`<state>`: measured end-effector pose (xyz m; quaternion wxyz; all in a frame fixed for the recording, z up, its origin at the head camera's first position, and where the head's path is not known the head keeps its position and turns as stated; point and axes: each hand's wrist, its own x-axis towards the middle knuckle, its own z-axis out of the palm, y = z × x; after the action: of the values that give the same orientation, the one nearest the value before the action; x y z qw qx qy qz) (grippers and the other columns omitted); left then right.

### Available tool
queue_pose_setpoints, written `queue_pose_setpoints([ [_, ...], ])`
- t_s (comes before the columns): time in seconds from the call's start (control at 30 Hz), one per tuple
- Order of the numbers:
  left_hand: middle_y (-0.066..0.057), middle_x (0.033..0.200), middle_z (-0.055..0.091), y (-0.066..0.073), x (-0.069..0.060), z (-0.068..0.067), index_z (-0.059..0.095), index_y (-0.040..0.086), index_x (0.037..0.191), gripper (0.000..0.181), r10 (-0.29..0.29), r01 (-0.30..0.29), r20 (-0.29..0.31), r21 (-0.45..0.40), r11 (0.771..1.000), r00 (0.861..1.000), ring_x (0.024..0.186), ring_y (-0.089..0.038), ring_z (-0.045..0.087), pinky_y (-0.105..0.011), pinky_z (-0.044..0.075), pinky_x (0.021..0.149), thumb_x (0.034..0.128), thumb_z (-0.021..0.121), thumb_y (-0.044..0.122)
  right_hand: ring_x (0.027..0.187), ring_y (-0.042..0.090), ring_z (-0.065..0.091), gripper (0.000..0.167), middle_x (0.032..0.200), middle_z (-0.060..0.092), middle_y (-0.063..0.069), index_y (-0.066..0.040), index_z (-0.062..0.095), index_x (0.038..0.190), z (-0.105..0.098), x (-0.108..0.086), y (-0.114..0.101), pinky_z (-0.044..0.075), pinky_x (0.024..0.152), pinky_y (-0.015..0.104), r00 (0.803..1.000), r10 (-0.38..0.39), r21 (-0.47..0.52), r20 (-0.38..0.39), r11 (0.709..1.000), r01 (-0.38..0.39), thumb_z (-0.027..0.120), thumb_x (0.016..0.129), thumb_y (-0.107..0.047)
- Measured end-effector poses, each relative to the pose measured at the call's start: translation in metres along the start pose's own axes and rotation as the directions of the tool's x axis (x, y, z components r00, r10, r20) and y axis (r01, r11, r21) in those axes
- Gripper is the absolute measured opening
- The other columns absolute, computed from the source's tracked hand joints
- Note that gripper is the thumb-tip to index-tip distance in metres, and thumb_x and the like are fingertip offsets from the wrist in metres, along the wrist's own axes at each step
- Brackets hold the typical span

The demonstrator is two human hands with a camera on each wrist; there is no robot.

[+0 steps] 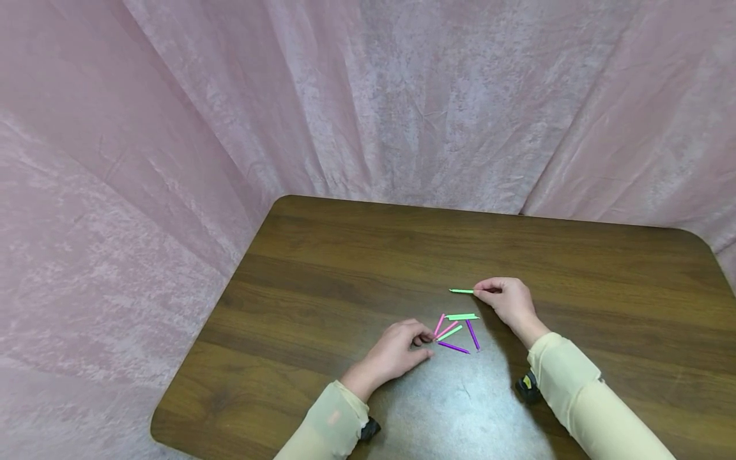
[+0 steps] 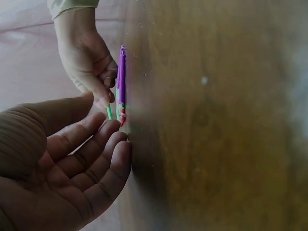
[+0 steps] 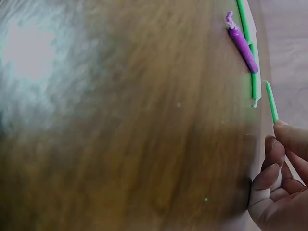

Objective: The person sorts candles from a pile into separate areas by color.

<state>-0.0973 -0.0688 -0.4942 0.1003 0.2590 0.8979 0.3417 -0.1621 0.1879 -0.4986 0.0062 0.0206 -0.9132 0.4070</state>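
Observation:
My right hand (image 1: 510, 303) pinches one end of a thin green candle (image 1: 460, 291) between thumb and fingers. The candle's wick end points left, beyond a small group of candles on the table. Two green candles (image 1: 462, 317) lie side by side at the far edge of that group. Nearer are a pink candle (image 1: 439, 324), a second pink one beside another green candle (image 1: 450, 333), and two purple candles (image 1: 473, 335). At the group's left, my left hand (image 1: 397, 350) has loosely bent fingers, its palm bare in the left wrist view. Whether its fingertips touch the pink candles, I cannot tell.
The brown wooden table (image 1: 322, 255) has rounded corners, and its far edge runs close to a pink velvet curtain (image 1: 425, 115). A bright glare (image 1: 460, 409) lies on the tabletop between the forearms. Dark wrist devices (image 1: 528, 388) sit under both sleeves.

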Motion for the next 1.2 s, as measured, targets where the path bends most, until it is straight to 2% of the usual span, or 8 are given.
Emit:
queue_pose_setpoints([
  [0.27,0.007,0.091,0.063,0.005,0.009,0.002,0.069,0.013,0.097,0.017,0.022,-0.017,-0.029,0.16,0.987,0.999,0.079,-0.002,0.058,-0.013,0.043,0.073,0.0822,0.076,0.014,0.085,0.024,0.065,0.008,0.087,0.074,0.006,-0.009,0.077,0.087,0.001,-0.001,0.0,0.045,0.076,0.038,1.0,0.005,-0.054,0.006,0.999,-0.004,0.074,0.085,-0.016],
  [0.53,0.012,0.084,0.059,0.011,0.02,0.004,0.07,0.02,0.09,0.009,0.032,-0.022,-0.027,0.336,0.941,0.999,0.075,0.0,0.056,-0.017,0.044,0.067,0.0835,0.075,0.021,0.085,0.028,0.066,0.006,0.087,0.073,0.008,-0.007,0.077,0.085,0.002,-0.002,-0.001,0.047,0.077,0.042,1.0,-0.023,-0.07,0.013,0.997,0.024,0.073,0.084,-0.011],
  [0.67,0.013,0.081,0.058,0.014,0.026,0.006,0.071,0.021,0.088,0.007,0.026,-0.015,-0.025,0.369,0.929,0.999,0.073,-0.001,0.056,-0.019,0.045,0.064,0.0839,0.076,0.022,0.086,0.028,0.066,0.006,0.088,0.073,0.009,-0.006,0.076,0.085,0.003,-0.003,-0.001,0.047,0.078,0.044,1.0,-0.018,-0.069,0.015,0.997,0.019,0.073,0.084,-0.011],
  [0.87,0.014,0.078,0.057,0.017,0.03,0.007,0.072,0.022,0.086,0.005,0.025,-0.009,-0.036,0.395,0.919,0.999,0.068,-0.001,0.054,-0.02,0.043,0.06,0.0835,0.076,0.023,0.082,0.024,0.065,0.005,0.088,0.073,0.008,-0.007,0.076,0.085,0.003,-0.002,0.0,0.046,0.076,0.039,1.0,-0.003,-0.06,0.01,0.998,0.004,0.074,0.084,-0.011],
  [1.2,0.013,0.074,0.053,0.017,0.032,0.008,0.07,0.022,0.083,0.007,0.036,-0.023,-0.022,0.42,0.907,0.999,0.066,-0.002,0.053,-0.021,0.042,0.057,0.0823,0.077,0.022,0.085,0.024,0.065,0.008,0.089,0.074,0.009,-0.006,0.077,0.087,0.002,-0.006,-0.001,0.046,0.074,0.036,1.0,-0.001,-0.019,-0.02,1.0,0.001,0.073,0.086,-0.013],
])
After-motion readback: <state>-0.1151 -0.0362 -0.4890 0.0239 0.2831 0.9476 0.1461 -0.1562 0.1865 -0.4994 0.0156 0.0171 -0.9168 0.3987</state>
